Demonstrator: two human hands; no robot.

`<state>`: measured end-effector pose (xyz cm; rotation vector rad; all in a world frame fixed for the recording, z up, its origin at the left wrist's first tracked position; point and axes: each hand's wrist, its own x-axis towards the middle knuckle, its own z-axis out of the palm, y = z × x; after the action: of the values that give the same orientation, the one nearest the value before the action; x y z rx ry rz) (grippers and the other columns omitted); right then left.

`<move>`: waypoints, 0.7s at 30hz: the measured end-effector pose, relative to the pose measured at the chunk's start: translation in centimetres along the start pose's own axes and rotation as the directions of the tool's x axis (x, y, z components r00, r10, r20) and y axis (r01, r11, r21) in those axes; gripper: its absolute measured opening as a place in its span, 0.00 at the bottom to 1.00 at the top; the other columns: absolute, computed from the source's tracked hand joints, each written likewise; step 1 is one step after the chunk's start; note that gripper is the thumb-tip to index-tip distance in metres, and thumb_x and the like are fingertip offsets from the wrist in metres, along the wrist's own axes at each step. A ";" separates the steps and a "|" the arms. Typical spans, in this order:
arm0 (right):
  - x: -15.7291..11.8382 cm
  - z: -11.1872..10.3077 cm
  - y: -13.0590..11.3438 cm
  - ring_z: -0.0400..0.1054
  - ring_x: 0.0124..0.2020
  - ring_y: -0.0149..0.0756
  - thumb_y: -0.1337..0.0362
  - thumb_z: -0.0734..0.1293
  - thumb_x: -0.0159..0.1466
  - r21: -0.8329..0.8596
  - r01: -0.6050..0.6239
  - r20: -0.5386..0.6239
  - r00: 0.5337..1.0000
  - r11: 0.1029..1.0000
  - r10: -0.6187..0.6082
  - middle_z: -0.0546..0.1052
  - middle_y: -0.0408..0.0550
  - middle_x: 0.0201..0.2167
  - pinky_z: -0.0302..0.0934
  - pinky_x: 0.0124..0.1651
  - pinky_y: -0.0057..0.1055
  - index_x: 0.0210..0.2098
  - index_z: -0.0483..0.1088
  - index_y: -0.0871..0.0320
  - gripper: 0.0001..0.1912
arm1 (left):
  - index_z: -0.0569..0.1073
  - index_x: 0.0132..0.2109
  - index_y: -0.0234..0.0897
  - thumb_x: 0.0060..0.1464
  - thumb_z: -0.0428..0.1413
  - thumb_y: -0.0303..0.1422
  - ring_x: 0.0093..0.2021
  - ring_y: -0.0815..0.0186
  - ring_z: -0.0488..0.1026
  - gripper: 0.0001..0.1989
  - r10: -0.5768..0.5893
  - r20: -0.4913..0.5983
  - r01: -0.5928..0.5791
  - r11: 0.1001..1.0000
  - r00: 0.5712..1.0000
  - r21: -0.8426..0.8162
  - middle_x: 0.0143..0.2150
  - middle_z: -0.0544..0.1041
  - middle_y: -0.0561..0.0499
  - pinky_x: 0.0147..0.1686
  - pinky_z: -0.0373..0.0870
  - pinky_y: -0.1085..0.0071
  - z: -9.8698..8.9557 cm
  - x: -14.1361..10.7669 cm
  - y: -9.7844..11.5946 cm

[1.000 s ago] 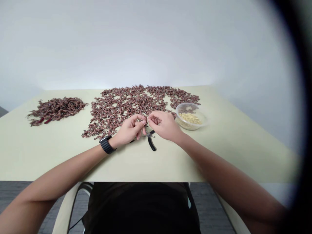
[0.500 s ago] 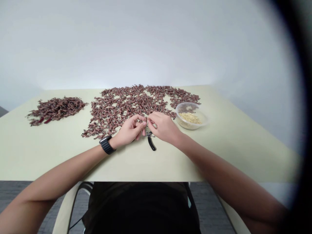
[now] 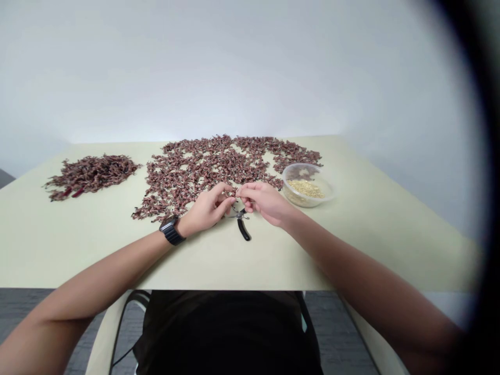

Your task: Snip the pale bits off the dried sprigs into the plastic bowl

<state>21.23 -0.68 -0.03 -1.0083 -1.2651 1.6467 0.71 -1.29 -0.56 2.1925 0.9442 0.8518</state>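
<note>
My left hand (image 3: 207,208), with a dark watch on its wrist, is closed in a pinch. Its fingertips nearly meet those of my right hand (image 3: 267,202), which is pinched too. Whatever lies between the fingers is too small to name. Just below my hands lie pliers (image 3: 244,229) with black handles, partly hidden by the fingers. Many small reddish-brown pieces (image 3: 195,172) are spread over the table behind my hands. To the right of them stands a clear round bowl (image 3: 307,200) holding small gold-coloured bits (image 3: 307,188).
A heap of longer reddish-brown pieces (image 3: 96,174) lies at the left of the pale table (image 3: 250,265). A plain wall rises behind the table's far edge. Chair parts show below the near edge.
My right hand has turned a little, its fingers now reaching out flatter toward the left hand's fingertips. More of the pliers shows below. My left hand has barely moved.
</note>
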 end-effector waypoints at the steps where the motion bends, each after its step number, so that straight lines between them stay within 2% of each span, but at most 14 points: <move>1: 0.0 0.0 -0.1 0.57 0.23 0.26 0.64 0.72 0.57 0.046 -0.025 0.017 1.000 0.999 0.024 0.65 0.40 0.22 0.51 0.24 0.27 0.26 0.69 0.59 0.08 | 0.66 0.55 0.37 0.69 0.50 0.40 0.24 0.70 0.71 0.14 0.008 0.003 -0.008 1.000 1.000 0.021 0.27 0.78 0.53 0.27 0.63 0.76 0.0 0.0 0.0; 4: 0.0 -0.1 -0.4 0.55 0.24 0.25 0.67 0.73 0.56 0.170 -0.109 0.047 0.994 0.979 0.102 0.64 0.41 0.24 0.49 0.23 0.25 0.25 0.68 0.60 0.09 | 0.66 0.56 0.37 0.70 0.49 0.39 0.25 0.69 0.72 0.14 0.039 0.012 -0.040 0.993 0.999 0.113 0.28 0.78 0.53 0.30 0.64 0.75 -0.2 0.1 -0.2; 8: 0.0 -0.4 -0.5 0.52 0.25 0.25 0.69 0.72 0.57 0.323 -0.240 0.125 0.970 0.915 0.211 0.63 0.41 0.25 0.47 0.22 0.23 0.29 0.70 0.61 0.05 | 0.68 0.58 0.38 0.68 0.51 0.38 0.27 0.67 0.73 0.15 0.064 0.012 -0.065 0.967 0.998 0.245 0.31 0.78 0.51 0.31 0.63 0.73 -0.6 0.0 -0.5; 11: 0.0 -0.5 -0.5 0.51 0.24 0.25 0.69 0.71 0.58 0.352 -0.256 0.147 0.965 0.900 0.217 0.63 0.41 0.25 0.47 0.22 0.23 0.29 0.70 0.61 0.05 | 0.69 0.58 0.39 0.68 0.52 0.38 0.27 0.67 0.73 0.15 0.064 0.010 -0.065 0.971 0.998 0.232 0.31 0.78 0.51 0.31 0.63 0.73 -0.6 0.0 -0.5; 16: -0.1 -0.3 -0.3 0.56 0.24 0.26 0.65 0.73 0.57 0.172 -0.098 0.081 0.993 0.980 0.085 0.65 0.41 0.24 0.52 0.24 0.26 0.27 0.68 0.59 0.10 | 0.66 0.56 0.38 0.69 0.51 0.40 0.24 0.70 0.71 0.14 0.000 0.000 0.000 1.000 1.000 0.008 0.28 0.78 0.53 0.28 0.64 0.76 -0.1 0.0 0.1; 19: -0.2 -0.1 0.0 0.58 0.23 0.28 0.62 0.71 0.59 -0.031 0.038 0.014 0.999 0.999 -0.037 0.65 0.40 0.23 0.55 0.25 0.28 0.29 0.69 0.58 0.08 | 0.65 0.54 0.38 0.68 0.52 0.42 0.21 0.72 0.68 0.15 -0.071 0.005 0.071 0.977 0.997 -0.201 0.26 0.76 0.54 0.23 0.61 0.78 0.3 0.1 0.2; 21: -0.4 0.0 0.0 0.60 0.23 0.29 0.60 0.69 0.62 -0.223 0.147 -0.035 0.987 0.964 -0.158 0.67 0.40 0.24 0.55 0.26 0.29 0.31 0.70 0.57 0.07 | 0.64 0.54 0.38 0.68 0.53 0.44 0.18 0.74 0.65 0.16 -0.104 0.027 0.107 0.935 0.994 -0.339 0.26 0.76 0.55 0.20 0.59 0.80 0.5 0.1 0.2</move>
<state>21.33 -1.05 -0.03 -1.0502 -1.4753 1.3762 1.23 -1.46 -0.73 1.8319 0.8325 0.8811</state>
